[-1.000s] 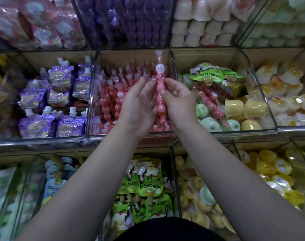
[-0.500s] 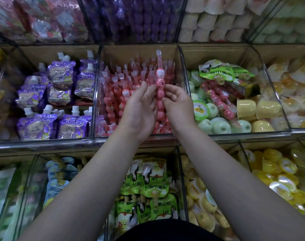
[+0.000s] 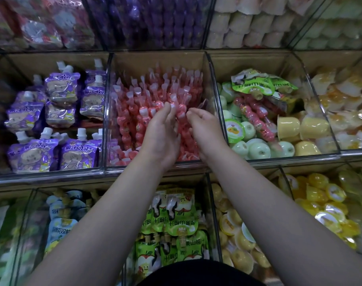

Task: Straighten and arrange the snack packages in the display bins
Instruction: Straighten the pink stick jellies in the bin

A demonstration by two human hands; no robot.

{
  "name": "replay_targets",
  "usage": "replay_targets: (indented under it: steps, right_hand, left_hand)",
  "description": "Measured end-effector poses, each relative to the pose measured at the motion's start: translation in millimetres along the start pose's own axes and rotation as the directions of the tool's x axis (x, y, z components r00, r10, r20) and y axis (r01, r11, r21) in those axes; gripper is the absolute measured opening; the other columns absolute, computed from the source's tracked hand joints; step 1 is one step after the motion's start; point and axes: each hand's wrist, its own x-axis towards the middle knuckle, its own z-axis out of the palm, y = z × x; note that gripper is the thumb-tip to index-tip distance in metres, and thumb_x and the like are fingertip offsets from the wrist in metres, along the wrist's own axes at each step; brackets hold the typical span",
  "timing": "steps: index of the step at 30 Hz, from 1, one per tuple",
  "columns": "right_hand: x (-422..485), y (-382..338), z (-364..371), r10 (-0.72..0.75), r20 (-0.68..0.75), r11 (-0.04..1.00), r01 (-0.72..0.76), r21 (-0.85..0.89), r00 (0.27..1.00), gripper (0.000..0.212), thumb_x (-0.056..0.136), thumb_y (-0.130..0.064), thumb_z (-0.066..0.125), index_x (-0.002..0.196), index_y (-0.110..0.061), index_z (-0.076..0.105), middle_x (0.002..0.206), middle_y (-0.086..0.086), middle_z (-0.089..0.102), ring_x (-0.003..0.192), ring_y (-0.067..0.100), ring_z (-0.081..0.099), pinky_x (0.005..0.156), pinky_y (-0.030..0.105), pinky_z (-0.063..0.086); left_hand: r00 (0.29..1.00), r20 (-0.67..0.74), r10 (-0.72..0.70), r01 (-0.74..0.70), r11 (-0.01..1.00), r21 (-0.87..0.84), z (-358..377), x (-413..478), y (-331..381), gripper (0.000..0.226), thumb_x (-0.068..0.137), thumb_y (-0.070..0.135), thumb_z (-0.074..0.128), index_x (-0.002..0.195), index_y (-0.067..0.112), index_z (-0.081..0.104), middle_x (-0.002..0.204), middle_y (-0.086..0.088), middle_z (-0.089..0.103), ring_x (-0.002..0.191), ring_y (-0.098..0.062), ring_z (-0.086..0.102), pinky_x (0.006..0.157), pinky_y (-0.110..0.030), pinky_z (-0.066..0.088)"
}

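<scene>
While the left hand (image 3: 161,133) lays nearly straight fingers (image 3: 169,109) against the pink jelly stick (image 3: 180,116) at the centre of the frame, the right hand (image 3: 207,131) curls just beside it, and blur hides whether that hand pinches the stick or has let go. That stick stands low among the rows of pink sticks (image 3: 147,100) in the middle bin (image 3: 214,87), touching its neighbours. Packed this tightly and wrapped in slick film, the rows could lean or topple forward if the fingers push too hard. A stick dropped without a clear slot may wedge crooked across the others, or tip toward the clear wall at centre right. A second ago the stick was held upright between both hands, its tip well above the rows. It has since come down into the pack, and both hands have sunk lower, with the fingertips drawn slightly apart.
</scene>
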Motion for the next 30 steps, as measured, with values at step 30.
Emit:
replay_targets:
  steps: [30]
  right_hand:
    - [-44.1, -28.3, -63.6, -0.273, -0.018, 0.943, 0.271, 0.195, 0.962, 0.026, 0.104, -0.037, 0.043, 0.094, -0.028, 0.065, 0.104, -0.008, 0.069, 0.111, 0.011, 0.063, 0.105, 0.033, 0.047]
  left_hand:
    - [0.968, 0.219, 0.12, -0.124, 0.992, 0.004, 69.6, -25.4, -13.1, 0.068, 0.103, 0.052, 0.017, 0.153, 0.006, 0.024, 0.15, -0.006, 0.044, 0.138, -0.015, 0.041, 0.118, -0.034, 0.025]
